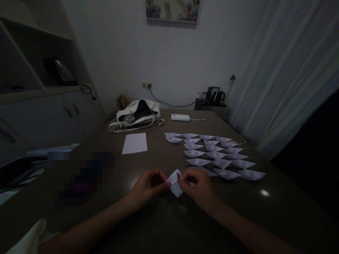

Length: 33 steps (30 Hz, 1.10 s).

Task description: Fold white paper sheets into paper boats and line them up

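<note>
A small piece of folded white paper (176,184), diamond-shaped, is held up over the near part of the table. My left hand (150,184) pinches its left corner between thumb and fingers. On the other side, my right hand (197,185) grips the right edge, its thumb pressed on the paper's face. Just beyond my right hand stand rows of white paper boats (215,155), the closest one partly hidden behind that hand. A stack or sheet of plain white paper (135,143) lies flat farther off to the left.
The dark table (159,160) also bears a cream handbag (139,114) at the back left and a white power bank (180,117) with a short cable. A blurred patch (84,176) covers something on the left. A black kettle (217,96) stands past the far right corner.
</note>
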{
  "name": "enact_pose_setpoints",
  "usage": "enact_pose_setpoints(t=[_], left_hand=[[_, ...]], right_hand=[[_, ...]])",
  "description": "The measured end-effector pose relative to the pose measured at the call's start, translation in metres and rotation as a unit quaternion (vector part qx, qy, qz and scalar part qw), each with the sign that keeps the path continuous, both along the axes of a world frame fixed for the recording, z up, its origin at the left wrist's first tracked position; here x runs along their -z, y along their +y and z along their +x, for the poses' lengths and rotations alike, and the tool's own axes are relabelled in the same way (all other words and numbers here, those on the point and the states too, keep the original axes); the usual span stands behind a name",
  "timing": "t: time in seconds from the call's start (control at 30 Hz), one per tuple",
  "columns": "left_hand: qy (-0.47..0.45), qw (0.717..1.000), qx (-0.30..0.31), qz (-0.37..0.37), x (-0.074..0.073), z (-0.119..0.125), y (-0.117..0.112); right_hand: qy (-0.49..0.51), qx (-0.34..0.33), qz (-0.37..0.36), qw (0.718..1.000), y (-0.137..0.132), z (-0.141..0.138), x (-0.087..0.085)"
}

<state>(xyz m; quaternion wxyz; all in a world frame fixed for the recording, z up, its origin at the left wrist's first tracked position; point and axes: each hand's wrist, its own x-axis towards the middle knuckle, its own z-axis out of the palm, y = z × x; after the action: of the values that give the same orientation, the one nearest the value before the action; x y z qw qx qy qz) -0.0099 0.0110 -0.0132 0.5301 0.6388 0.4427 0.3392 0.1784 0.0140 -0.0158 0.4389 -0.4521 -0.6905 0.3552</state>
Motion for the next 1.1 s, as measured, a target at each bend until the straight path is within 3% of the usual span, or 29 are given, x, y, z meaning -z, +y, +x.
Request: enact_pose_setpoints(t=[0.07,0.17,0.37,0.7,0.83,1.1], left_hand=[[0.061,0.992,-0.004,0.106,-0.001,0.001,-0.004],[0.146,0.959,-0.011,0.244,0.0,0.002,-0.009],[0.165,0.934,-0.008,0.318,0.001,0.004,-0.012],[0.117,0.943,-0.001,0.313,-0.001,0.006,-0.015],[0.064,0.964,0.016,0.258,-0.003,0.006,-0.015],[0.018,0.987,-0.013,0.159,-0.002,0.005,-0.01]], right_hand=[[-0.03,0.014,0.016,0.999,-0.002,-0.001,0.002],[-0.053,0.004,0.033,0.998,-0.005,-0.004,0.004],[-0.044,-0.023,0.021,0.999,-0.007,-0.006,0.004],[-0.05,-0.003,0.034,0.998,-0.006,-0.007,0.005],[-0.042,-0.009,0.03,0.999,-0.005,-0.006,0.005],[0.041,-0.068,-0.022,0.997,-0.007,-0.004,0.004]])
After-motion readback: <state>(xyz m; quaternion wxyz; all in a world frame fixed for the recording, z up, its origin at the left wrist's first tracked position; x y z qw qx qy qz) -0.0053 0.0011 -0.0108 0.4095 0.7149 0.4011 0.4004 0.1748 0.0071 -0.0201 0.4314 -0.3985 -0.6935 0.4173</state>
